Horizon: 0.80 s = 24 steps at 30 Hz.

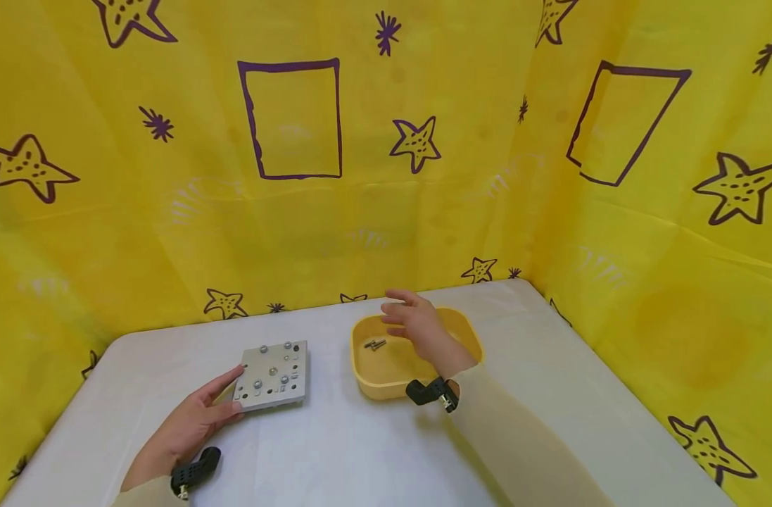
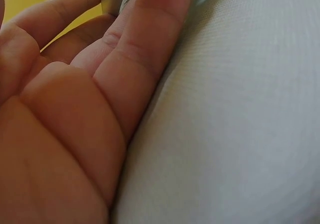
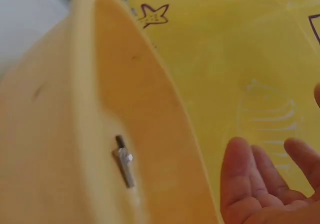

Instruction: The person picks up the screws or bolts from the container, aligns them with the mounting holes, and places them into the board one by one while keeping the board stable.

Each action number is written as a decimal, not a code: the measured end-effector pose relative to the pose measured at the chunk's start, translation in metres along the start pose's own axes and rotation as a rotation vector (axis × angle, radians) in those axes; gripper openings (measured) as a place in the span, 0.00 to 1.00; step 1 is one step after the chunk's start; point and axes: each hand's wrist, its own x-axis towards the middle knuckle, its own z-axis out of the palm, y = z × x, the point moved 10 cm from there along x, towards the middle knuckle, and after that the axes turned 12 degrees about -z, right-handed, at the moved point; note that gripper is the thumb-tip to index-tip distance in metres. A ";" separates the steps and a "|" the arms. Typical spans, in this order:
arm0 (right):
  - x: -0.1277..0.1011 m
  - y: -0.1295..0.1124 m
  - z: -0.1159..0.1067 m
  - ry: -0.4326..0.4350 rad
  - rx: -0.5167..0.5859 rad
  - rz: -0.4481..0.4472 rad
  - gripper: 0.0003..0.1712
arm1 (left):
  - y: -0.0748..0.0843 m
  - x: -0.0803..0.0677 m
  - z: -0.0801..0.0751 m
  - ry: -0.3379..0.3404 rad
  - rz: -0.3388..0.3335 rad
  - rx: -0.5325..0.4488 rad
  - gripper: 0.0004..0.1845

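Silver metal plate (image 1: 270,389): near-square, drilled face upward, near edge toward the person, at the left of the table (image 1: 309,458). Left hand (image 1: 192,426): fingers clamped on the plate's left edge. Right hand (image 1: 426,334): fingers apart, above the yellow tray (image 1: 386,390). Screws (image 1: 376,345) lie roughly crosswise inside. A table strip separates plate and tray.

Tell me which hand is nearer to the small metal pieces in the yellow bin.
Right. The right hand hovers over the yellow bin, close to the small metal pieces; the left hand is outside, at the metal plate's left edge.
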 end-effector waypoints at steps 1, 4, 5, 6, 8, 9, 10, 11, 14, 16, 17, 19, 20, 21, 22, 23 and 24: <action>-0.001 0.003 -0.001 -0.013 -0.034 0.006 0.28 | 0.000 0.000 0.000 -0.002 0.003 0.001 0.44; -0.004 0.017 -0.002 -0.067 -0.147 0.026 0.30 | 0.000 0.000 0.000 -0.002 0.006 0.006 0.44; -0.004 0.023 -0.002 -0.092 -0.196 0.035 0.30 | 0.000 -0.001 0.000 -0.001 0.007 0.005 0.44; -0.004 0.029 -0.001 -0.125 -0.253 0.041 0.31 | 0.000 -0.001 0.000 -0.001 0.006 0.002 0.44; -0.006 0.041 0.001 -0.197 -0.368 0.055 0.33 | 0.001 -0.001 0.001 -0.001 0.004 -0.001 0.44; -0.007 0.046 0.002 -0.237 -0.435 0.055 0.34 | 0.001 -0.001 0.001 0.003 0.002 -0.005 0.44; -0.007 0.051 0.003 -0.271 -0.500 0.055 0.35 | 0.000 -0.001 0.001 0.002 0.002 -0.010 0.44; -0.008 0.054 0.004 -0.304 -0.565 0.045 0.35 | 0.000 -0.001 0.001 0.000 0.003 -0.009 0.44; -0.008 0.059 0.009 -0.374 -0.703 0.001 0.35 | 0.000 -0.001 0.002 -0.002 0.005 -0.009 0.44; -0.008 0.059 0.013 -0.409 -0.761 -0.037 0.36 | 0.000 -0.001 0.002 -0.008 0.009 -0.008 0.44; -0.008 0.059 0.015 -0.425 -0.781 -0.057 0.36 | 0.001 -0.002 0.002 -0.009 0.011 -0.006 0.43; -0.007 0.060 0.020 -0.461 -0.813 -0.086 0.36 | 0.001 -0.002 0.002 -0.005 0.012 -0.012 0.43; -0.007 0.060 0.022 -0.478 -0.835 -0.101 0.36 | 0.001 -0.002 0.001 -0.004 0.013 -0.011 0.43; -0.006 0.061 0.024 -0.494 -0.861 -0.114 0.36 | 0.002 -0.002 0.001 -0.003 0.015 -0.010 0.43; -0.006 0.062 0.025 -0.508 -0.892 -0.120 0.36 | 0.002 -0.002 0.001 -0.002 0.016 -0.011 0.43; -0.005 0.062 0.026 -0.524 -0.924 -0.133 0.35 | 0.002 -0.003 0.001 0.000 0.017 -0.008 0.43; -0.005 0.063 0.027 -0.539 -0.954 -0.144 0.34 | 0.002 -0.003 0.001 0.001 0.018 -0.009 0.43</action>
